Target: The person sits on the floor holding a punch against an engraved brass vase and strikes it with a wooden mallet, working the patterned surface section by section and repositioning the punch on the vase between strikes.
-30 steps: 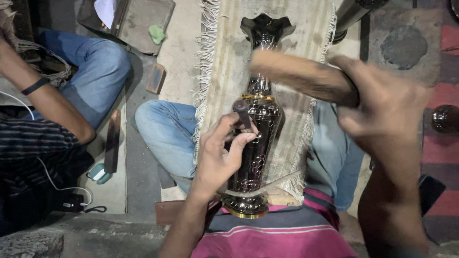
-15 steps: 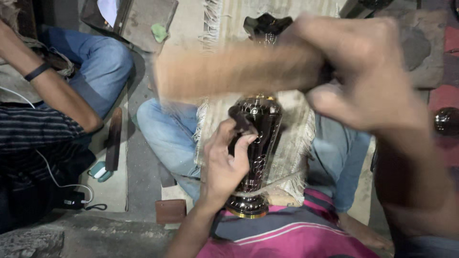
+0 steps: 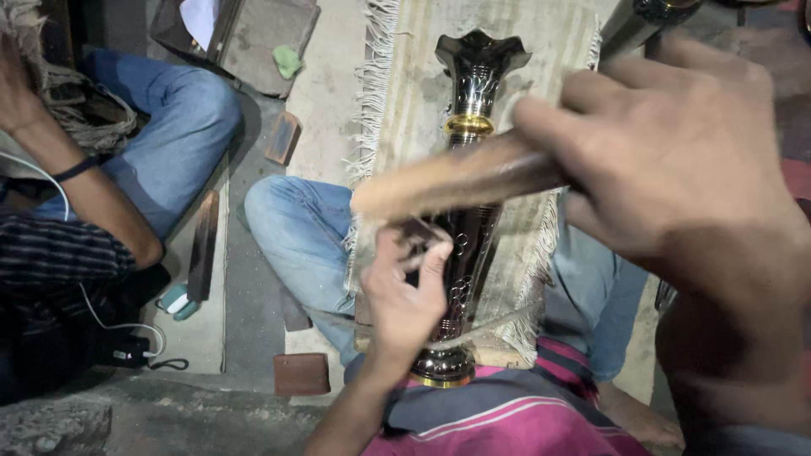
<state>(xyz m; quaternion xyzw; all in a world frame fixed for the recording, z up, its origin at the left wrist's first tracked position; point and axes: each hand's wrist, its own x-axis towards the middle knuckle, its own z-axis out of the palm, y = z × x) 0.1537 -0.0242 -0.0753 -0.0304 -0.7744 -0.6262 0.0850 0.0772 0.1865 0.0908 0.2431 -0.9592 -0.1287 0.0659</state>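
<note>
Vase (image 3: pixel 466 253) lies lengthwise in my lap on a fringed cloth (image 3: pixel 541 253). Left hand (image 3: pixel 404 295) pinches a small tool (image 3: pixel 420 232) against its dark body; right hand (image 3: pixel 676 160) clenched round a wooden mallet (image 3: pixel 456 181), raised. Step: chasing the surface. Next strike needs the tool seated square. Beyond: concrete floor (image 3: pixel 325 93); another person (image 3: pixel 76 211) sits at left.

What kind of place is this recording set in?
Probably a small floor-level metal craft workshop. The person sits cross-legged with a dark metal vase on a fringed cloth, a wooden mallet in the right hand, beside another seated person.
</note>
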